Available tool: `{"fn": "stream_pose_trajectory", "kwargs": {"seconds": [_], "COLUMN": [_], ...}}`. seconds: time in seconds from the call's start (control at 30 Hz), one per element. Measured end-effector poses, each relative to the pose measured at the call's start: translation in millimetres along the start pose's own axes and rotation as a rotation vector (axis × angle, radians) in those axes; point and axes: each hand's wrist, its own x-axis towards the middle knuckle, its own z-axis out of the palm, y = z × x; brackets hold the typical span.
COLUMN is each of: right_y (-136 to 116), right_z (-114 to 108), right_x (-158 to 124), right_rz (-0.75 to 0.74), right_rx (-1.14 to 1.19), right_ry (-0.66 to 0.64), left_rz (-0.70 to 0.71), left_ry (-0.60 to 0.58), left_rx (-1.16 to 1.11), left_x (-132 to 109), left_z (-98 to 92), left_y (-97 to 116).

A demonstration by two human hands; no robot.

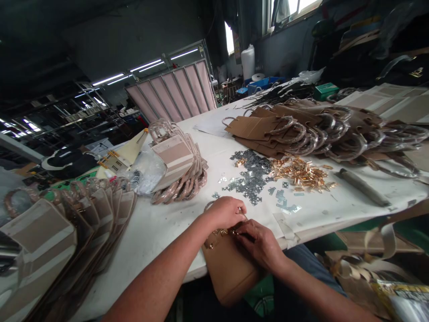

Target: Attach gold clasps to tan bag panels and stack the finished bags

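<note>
At the near edge of a white table (150,235), bare hands work over a brown panel (226,273) that hangs partly past the rim, gold clasps (212,244) dotting its far end. The left hand (229,212) reaches across that end with fingers curled inward; the right hand (261,243) comes in from the right, thumb and fingers bunched beside the metal. The fingertips crowd so close that one cannot tell whether either hand is clamped on a clasp or merely touching. The step in hand appears to be fixing metal fittings to the panel; the next move would seem to call for a steady panel under the left hand and a careful press or fold by the right fingers. To the near left stands a row of pale panels (43,235), with a smaller stack (177,156) farther in. Just past the hands lie dark plates (253,174) and, to their right, a heap of gold pieces (304,172), then a grey tube (363,187). Beyond are piled brown panels with wrapped handles (254,127), a green box (325,91) and, far off, a pink rack (177,91).
</note>
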Motion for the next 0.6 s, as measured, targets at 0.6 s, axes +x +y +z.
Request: {"fn": "stream_pose_trajectory", "kwargs": {"seconds": [0.6], "right_y": [-2], "right_z": [-8], "right_x": [22], "right_rz": [0.506], "right_rx": [0.312], "right_ry": [0.125], "left_rz": [-0.255], "left_ry": [0.375], "left_rx": [-0.256], "left_x": [-52], "left_z": [46.7], "left_y": [-33]}}
